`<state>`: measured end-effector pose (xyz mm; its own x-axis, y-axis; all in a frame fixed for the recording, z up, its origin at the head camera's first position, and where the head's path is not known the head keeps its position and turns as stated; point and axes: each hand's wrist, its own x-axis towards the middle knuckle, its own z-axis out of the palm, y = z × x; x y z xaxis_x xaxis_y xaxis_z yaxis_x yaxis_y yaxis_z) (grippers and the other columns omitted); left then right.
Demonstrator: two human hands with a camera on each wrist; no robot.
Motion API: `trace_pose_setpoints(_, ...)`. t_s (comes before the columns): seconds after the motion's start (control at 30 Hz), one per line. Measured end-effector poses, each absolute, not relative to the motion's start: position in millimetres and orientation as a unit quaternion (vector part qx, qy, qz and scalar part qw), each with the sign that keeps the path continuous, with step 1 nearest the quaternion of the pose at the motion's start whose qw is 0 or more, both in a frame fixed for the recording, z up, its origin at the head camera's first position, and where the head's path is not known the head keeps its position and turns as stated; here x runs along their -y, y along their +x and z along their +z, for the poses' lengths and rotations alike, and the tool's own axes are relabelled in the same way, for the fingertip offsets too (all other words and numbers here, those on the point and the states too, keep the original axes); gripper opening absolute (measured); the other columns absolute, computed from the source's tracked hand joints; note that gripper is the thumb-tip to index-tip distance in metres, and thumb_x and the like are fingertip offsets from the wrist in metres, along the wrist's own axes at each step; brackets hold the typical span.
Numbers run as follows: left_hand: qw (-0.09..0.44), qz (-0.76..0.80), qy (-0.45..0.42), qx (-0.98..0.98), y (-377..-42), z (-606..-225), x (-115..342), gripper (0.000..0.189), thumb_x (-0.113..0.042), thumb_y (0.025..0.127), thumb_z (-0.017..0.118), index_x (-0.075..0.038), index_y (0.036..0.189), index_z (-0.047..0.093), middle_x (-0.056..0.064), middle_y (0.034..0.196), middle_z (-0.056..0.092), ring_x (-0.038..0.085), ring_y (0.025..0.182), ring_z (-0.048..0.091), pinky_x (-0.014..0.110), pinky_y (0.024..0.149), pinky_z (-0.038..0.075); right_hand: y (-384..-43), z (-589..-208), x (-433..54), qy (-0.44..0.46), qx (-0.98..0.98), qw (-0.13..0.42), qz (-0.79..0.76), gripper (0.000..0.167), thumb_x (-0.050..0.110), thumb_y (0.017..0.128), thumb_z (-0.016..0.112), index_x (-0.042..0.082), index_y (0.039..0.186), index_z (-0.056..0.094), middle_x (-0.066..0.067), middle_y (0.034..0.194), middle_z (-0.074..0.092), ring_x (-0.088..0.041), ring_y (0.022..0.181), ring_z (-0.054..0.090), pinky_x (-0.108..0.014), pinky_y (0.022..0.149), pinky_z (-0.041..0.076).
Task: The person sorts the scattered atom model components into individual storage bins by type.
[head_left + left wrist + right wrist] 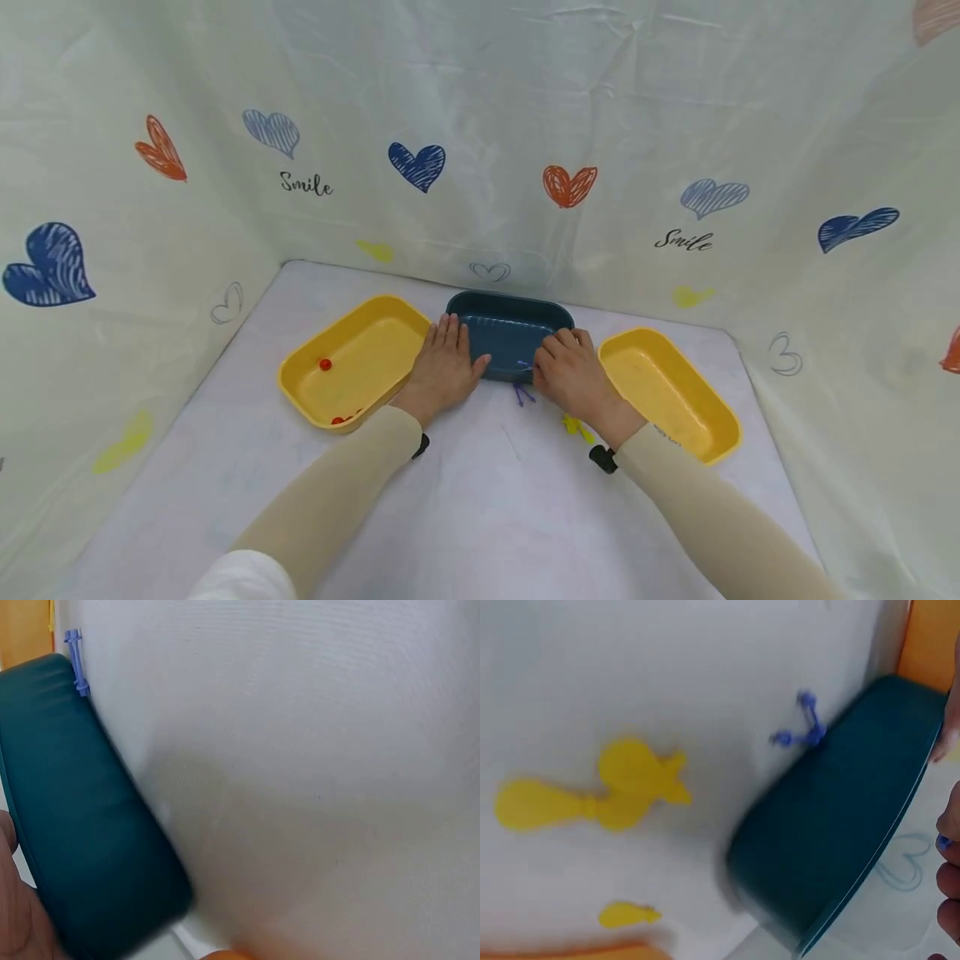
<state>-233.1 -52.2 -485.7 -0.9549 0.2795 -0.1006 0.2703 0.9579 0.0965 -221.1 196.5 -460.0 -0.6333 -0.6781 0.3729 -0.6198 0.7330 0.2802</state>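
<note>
A dark teal tray (504, 329) stands at the back middle. My left hand (442, 367) rests at its left end with straight fingers over the rim. At the right end my right hand (570, 371), fingers curled, pinches a small blue plastic piece (944, 841), mostly hidden by the fingers. Inside the tray, close to that hand, a blue-purple bit (523, 363) shows. Against the tray's front wall, on the table, lies a V-shaped blue-purple plastic piece (810, 735). Yellow plastic pieces (634, 784) lie below my right hand.
Left of the teal tray is a yellow tray (300, 350) with several small red pieces (326, 364). Another yellow tray (705, 392) stands to the right. A curtain printed with hearts (480, 83) rises behind the white table (480, 500).
</note>
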Motion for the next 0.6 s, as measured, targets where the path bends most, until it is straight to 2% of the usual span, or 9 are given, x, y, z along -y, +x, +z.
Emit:
trace_pose_setpoints(0.23,0.066,0.045,0.132,-0.988,-233.1,-487.3,53.9,0.085,-0.062,0.111,0.022,0.003,0.166,0.019,0.024,0.176,0.005,0.039,0.165,0.002,0.05,0.134,0.003,-255.3,-461.2,-195.9,0.365,0.9,0.208,-0.115,0.018,0.027,0.099,0.07,0.009,0.094,0.071,-0.007,0.097,0.067,-0.029,0.1,0.054,-0.046,0.094,0.045)
trace_pose_setpoints(0.4,0.068,0.047,0.133,-0.988,-233.7,-488.6,54.2,0.086,-0.063,0.111,0.021,0.003,0.166,0.02,0.025,0.175,0.005,0.039,0.165,0.002,0.05,0.134,0.003,-266.6,-463.2,-189.4,0.366,0.904,0.182,-0.13,0.019,0.027,0.101,0.067,0.009,0.097,0.069,-0.007,0.101,0.066,-0.029,0.103,0.052,-0.046,0.096,0.045)
trace_pose_setpoints(0.6,0.063,0.039,0.13,-0.989,-235.0,-490.6,53.3,0.087,-0.064,0.111,0.02,0.003,0.166,0.021,0.024,0.175,0.006,0.038,0.165,0.002,0.05,0.134,0.003,-275.7,-467.8,-181.0,0.376,0.9,0.182,-0.127,0.021,0.029,0.102,0.065,0.008,0.097,0.067,-0.007,0.1,0.063,-0.03,0.102,0.053,-0.046,0.096,0.047)
